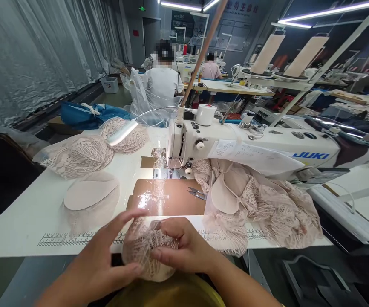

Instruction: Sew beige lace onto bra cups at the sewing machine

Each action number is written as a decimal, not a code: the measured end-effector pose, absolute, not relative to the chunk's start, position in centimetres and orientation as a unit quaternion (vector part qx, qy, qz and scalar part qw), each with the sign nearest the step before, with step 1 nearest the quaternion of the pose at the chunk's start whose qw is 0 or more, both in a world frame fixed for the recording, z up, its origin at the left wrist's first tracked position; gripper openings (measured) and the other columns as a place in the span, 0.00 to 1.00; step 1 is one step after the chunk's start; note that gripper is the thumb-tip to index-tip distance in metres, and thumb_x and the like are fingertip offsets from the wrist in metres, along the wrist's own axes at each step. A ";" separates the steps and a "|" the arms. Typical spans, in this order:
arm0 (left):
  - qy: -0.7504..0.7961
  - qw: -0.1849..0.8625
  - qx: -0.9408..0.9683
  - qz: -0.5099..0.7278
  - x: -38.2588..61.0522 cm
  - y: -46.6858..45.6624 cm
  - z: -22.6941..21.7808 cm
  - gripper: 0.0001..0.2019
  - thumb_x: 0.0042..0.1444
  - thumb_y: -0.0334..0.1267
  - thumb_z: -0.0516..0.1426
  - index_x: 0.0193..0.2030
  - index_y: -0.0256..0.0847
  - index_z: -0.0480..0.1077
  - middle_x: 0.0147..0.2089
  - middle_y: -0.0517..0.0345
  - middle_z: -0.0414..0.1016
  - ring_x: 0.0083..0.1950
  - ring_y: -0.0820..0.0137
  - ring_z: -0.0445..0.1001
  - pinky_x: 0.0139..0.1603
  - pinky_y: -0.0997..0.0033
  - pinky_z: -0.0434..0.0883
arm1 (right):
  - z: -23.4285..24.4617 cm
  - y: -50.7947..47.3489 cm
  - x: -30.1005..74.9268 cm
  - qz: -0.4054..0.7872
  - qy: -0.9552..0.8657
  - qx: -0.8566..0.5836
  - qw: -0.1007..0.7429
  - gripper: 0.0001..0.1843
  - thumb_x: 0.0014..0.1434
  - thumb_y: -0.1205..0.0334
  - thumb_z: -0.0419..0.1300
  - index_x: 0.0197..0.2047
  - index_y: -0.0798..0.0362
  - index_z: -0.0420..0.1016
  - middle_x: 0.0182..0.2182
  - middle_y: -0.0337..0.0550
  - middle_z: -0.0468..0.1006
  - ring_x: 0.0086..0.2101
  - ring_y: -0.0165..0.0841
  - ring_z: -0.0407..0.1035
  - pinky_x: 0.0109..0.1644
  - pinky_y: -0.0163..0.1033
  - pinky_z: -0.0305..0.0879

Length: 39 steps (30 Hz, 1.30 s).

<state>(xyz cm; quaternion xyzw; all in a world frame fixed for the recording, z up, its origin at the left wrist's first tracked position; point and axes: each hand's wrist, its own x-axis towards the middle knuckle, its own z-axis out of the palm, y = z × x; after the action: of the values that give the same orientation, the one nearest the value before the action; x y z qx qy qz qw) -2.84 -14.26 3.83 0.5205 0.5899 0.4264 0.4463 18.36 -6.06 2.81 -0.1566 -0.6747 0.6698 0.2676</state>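
Just past the table's front edge is a beige lace bra cup (148,256), between my two hands. My left hand (96,251) curves around its left side, fingers on the far edge and thumb on the near side. Thumb and bent fingers of my right hand (186,247) pinch the cup's right part. Beyond the hands lies a brown plate (168,198) in front of the sewing machine (235,143). A pair of thread snips (197,193) rests at the plate's right side.
A pile of sewn lace cups (267,209) covers the right of the table. On the left lie a smooth cup piece (90,194) with sheer fabric and lace cups (87,153). A printed ruler (66,239) runs along the front edge. Two people sit farther back.
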 end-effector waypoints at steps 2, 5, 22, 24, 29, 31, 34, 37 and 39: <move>0.578 0.505 0.535 0.353 -2.2 -13.6 3.8 0.27 0.44 0.36 0.66 0.54 0.45 0.71 0.49 0.52 0.75 0.49 0.56 0.72 0.47 0.71 0.69 | 2.7 -6.5 17.8 0.646 -0.690 -0.189 0.266 0.09 0.57 0.55 0.62 0.32 0.53 0.75 0.31 0.40 0.74 0.32 0.32 0.66 0.38 0.36 0.63; 0.552 0.543 0.547 0.318 -1.3 -13.2 3.0 0.10 0.52 0.37 0.60 0.43 0.42 0.73 0.37 0.57 0.74 0.37 0.65 0.70 0.35 0.76 0.67 | 1.7 -6.7 17.2 0.600 -0.692 -0.252 0.313 0.10 0.55 0.56 0.64 0.27 0.52 0.72 0.27 0.38 0.72 0.29 0.30 0.65 0.35 0.35 0.61; 0.518 0.588 0.527 0.328 -1.5 -10.4 3.8 0.11 0.56 0.45 0.58 0.38 0.40 0.73 0.33 0.59 0.70 0.34 0.68 0.67 0.33 0.75 0.64 | 1.1 -5.3 16.6 0.486 -0.724 -0.310 0.379 0.10 0.56 0.63 0.61 0.24 0.52 0.70 0.26 0.39 0.76 0.28 0.30 0.69 0.33 0.34 0.63; 0.512 0.599 0.519 0.331 -1.3 -10.0 3.7 0.12 0.57 0.47 0.57 0.35 0.39 0.72 0.30 0.61 0.66 0.31 0.71 0.63 0.30 0.76 0.61 | 1.0 -5.1 16.7 0.486 -0.725 -0.322 0.367 0.09 0.56 0.63 0.61 0.25 0.53 0.71 0.25 0.38 0.76 0.27 0.29 0.68 0.32 0.33 0.61; 0.498 0.606 0.531 0.319 -1.4 -9.2 3.2 0.13 0.60 0.47 0.55 0.33 0.39 0.67 0.29 0.62 0.60 0.30 0.73 0.57 0.29 0.76 0.57 | 1.7 -3.9 17.0 0.535 -0.693 -0.353 0.330 0.05 0.51 0.64 0.65 0.34 0.53 0.77 0.24 0.35 0.73 0.25 0.27 0.63 0.29 0.31 0.58; 0.474 0.612 0.549 0.317 -1.6 -8.8 2.8 0.12 0.60 0.46 0.55 0.33 0.39 0.64 0.30 0.63 0.58 0.31 0.74 0.56 0.30 0.76 0.56 | 2.1 -3.5 17.2 0.567 -0.686 -0.337 0.308 0.03 0.52 0.64 0.64 0.32 0.54 0.77 0.23 0.35 0.72 0.25 0.26 0.61 0.29 0.31 0.57; 0.419 0.647 0.554 0.313 -2.0 -8.3 2.2 0.12 0.59 0.46 0.57 0.35 0.39 0.65 0.31 0.62 0.58 0.32 0.73 0.57 0.32 0.76 0.57 | 2.8 -3.2 17.4 0.591 -0.678 -0.321 0.296 0.03 0.51 0.65 0.64 0.28 0.56 0.77 0.23 0.35 0.72 0.25 0.26 0.62 0.30 0.31 0.57; 0.392 0.675 0.541 0.313 -2.2 -7.9 1.8 0.12 0.59 0.46 0.57 0.38 0.38 0.68 0.32 0.61 0.61 0.33 0.73 0.58 0.33 0.75 0.57 | 3.5 -3.0 17.7 0.600 -0.676 -0.310 0.294 0.02 0.50 0.66 0.64 0.28 0.56 0.77 0.24 0.36 0.73 0.26 0.26 0.63 0.30 0.30 0.58; 0.393 0.669 0.537 0.330 -2.1 -7.8 1.6 0.12 0.59 0.46 0.57 0.35 0.37 0.69 0.30 0.61 0.60 0.31 0.74 0.57 0.31 0.76 0.56 | 3.8 -2.8 17.8 0.612 -0.669 -0.302 0.292 0.02 0.50 0.66 0.64 0.28 0.56 0.77 0.24 0.36 0.73 0.26 0.26 0.63 0.30 0.30 0.58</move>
<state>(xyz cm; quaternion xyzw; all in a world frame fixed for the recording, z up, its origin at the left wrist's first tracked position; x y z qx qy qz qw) -2.11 -7.78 1.62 0.5372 0.3928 0.3305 0.6692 17.78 -2.84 3.78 -0.3025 -0.6693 0.6124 0.2925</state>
